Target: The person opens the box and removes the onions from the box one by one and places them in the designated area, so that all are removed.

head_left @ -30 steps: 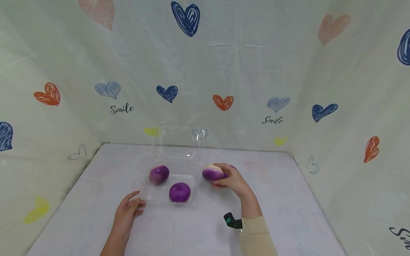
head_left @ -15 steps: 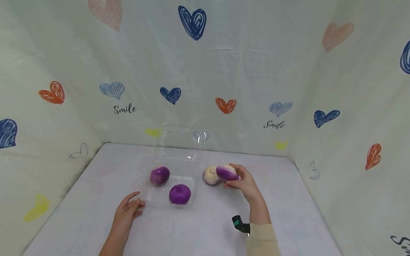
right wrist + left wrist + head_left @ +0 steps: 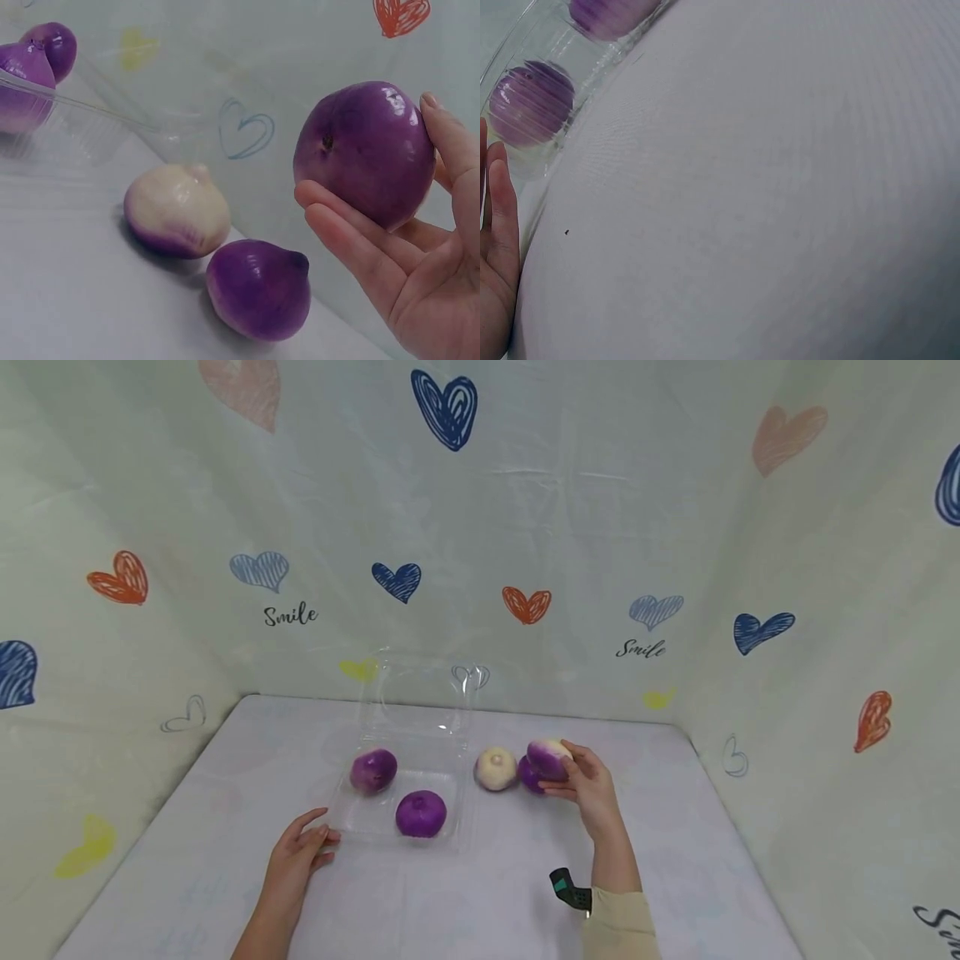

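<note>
My right hand (image 3: 597,793) grips a purple-and-white turnip (image 3: 548,759) between thumb and fingers; the right wrist view shows that turnip (image 3: 364,154) lifted off the table. Below it lies a purple turnip (image 3: 259,291) beside a whiter one (image 3: 178,211). The clear plastic box (image 3: 363,832), its lid raised at the back, holds two purple turnips, one at back left (image 3: 373,771) and one at front right (image 3: 421,814). My left hand (image 3: 292,864) rests at the box's front left corner, fingers loosely bent, thumb near the rim.
A white-covered table (image 3: 480,910) carries everything. Behind it hangs a pale curtain (image 3: 570,527) printed with hearts and the word Smile. A small black device (image 3: 570,890) sits at my right wrist, by the sleeve (image 3: 619,925).
My right hand has moved to the right with the turnip, leaving the whiter turnip and then the purple one uncovered on the table. My left hand has stayed at the box.
</note>
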`<state>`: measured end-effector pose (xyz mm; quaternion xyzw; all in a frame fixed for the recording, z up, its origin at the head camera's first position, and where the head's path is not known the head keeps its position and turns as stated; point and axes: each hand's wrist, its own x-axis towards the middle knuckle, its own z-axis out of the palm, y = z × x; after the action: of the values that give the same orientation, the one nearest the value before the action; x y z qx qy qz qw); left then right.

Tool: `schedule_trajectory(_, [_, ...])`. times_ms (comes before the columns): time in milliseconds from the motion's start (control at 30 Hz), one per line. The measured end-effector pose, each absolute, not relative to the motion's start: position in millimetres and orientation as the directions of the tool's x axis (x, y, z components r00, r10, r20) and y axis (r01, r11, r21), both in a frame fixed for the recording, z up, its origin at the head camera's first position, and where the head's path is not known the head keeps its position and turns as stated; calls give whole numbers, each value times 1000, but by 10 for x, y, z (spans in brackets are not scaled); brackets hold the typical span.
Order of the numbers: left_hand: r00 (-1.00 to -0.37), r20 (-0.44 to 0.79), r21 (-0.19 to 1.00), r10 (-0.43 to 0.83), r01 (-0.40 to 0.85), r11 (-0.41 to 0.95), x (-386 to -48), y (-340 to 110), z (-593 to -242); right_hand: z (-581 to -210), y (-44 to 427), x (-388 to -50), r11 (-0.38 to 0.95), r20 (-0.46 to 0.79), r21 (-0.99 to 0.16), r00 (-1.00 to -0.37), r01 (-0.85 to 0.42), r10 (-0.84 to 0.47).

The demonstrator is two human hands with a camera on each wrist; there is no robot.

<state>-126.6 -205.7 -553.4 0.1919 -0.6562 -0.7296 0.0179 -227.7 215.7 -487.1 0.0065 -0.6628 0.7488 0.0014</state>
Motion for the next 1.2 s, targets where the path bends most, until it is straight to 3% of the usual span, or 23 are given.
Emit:
schedule_trajectory(333, [-934,-238,967,-268,-202,-155,-1255,-2057,-5555,-4949,2286,-2216,-156,56,-985,-994,-71,98])
schedule_trajectory(733, [-939,-218,971,-268,-179,-161,-1253,-2053,-5560,-5091,2331,-2236,-341,64,-930,-976,-134,209])
schedule_trajectory(1200, [-946,-202,973,-254,-163,-165,-1242,-2054,-5549,-5270,2426,-2220,-286,-19,-956,-967,-57,255])
